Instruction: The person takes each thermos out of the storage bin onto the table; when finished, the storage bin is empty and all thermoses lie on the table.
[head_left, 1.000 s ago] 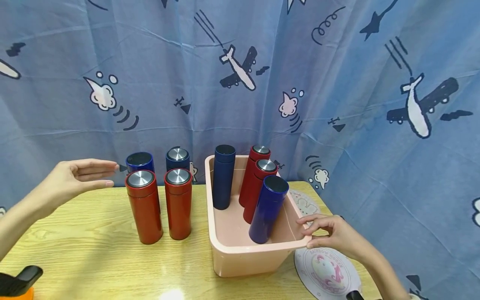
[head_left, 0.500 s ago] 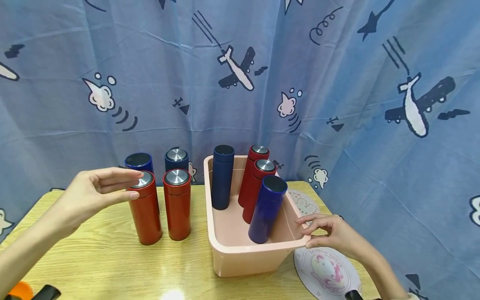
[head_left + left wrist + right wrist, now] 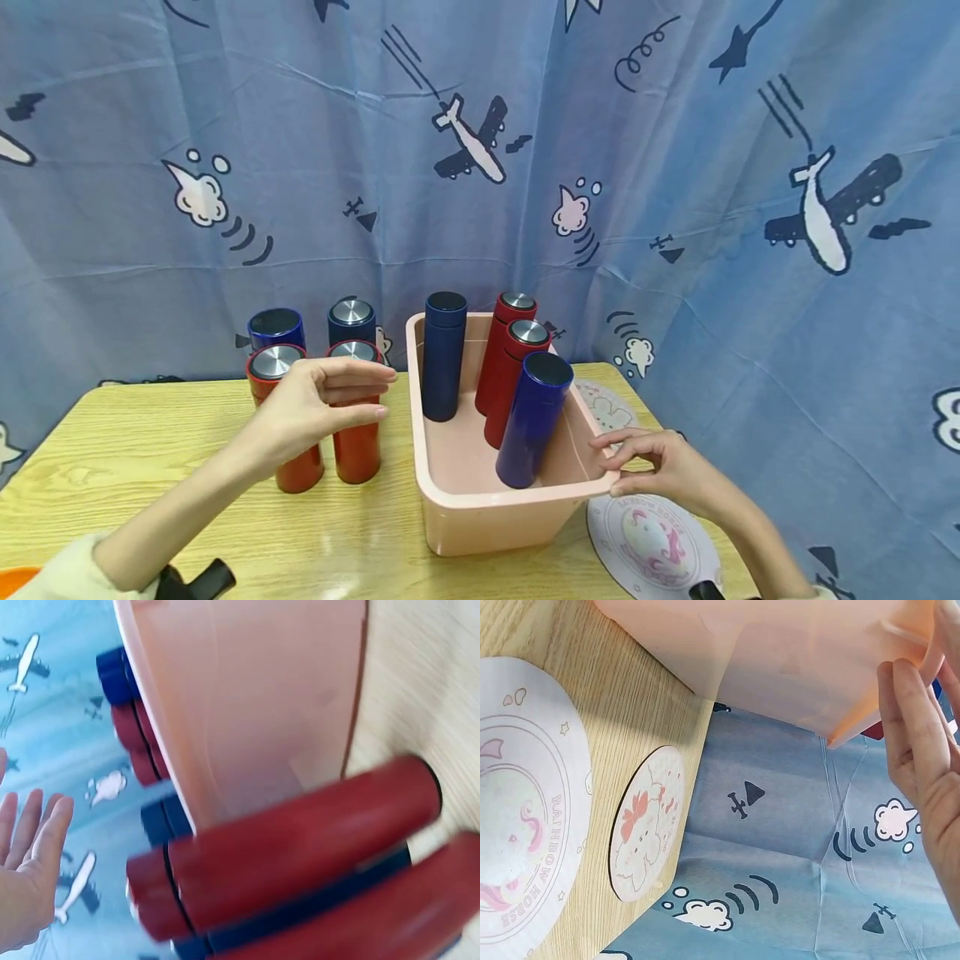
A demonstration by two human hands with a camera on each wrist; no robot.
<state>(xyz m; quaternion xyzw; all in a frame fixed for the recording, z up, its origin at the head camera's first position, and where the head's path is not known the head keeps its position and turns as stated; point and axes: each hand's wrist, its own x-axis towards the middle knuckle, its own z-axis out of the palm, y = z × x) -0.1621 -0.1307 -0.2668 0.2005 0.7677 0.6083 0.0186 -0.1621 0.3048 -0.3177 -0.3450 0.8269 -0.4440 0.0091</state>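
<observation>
My left hand [image 3: 315, 404] is in the air in front of two red vacuum flasks [image 3: 358, 458], fingers straight and nothing held. It partly covers both in the head view. Behind them stand a blue flask [image 3: 276, 329] and a navy flask [image 3: 352, 323]. In the left wrist view the hand [image 3: 30, 877] appears apart from the flasks. My right hand [image 3: 663, 467] pinches the front right corner rim of a pink plastic bin [image 3: 495, 529]. Inside the bin stand a navy flask [image 3: 444, 367], two red flasks [image 3: 516, 392] and a tilted blue flask [image 3: 534, 425].
Everything stands on a wood-grain table [image 3: 172, 442]. A round rainbow-horse mat [image 3: 652, 542] lies right of the bin, and a second round mat [image 3: 649, 825] lies beyond it. A blue curtain [image 3: 300, 167] hangs behind. Something orange [image 3: 17, 581] shows at the lower left.
My left hand has swung rightward from the left of the standing flasks to in front of them, still holding nothing. The right hand stays on the bin's rim.
</observation>
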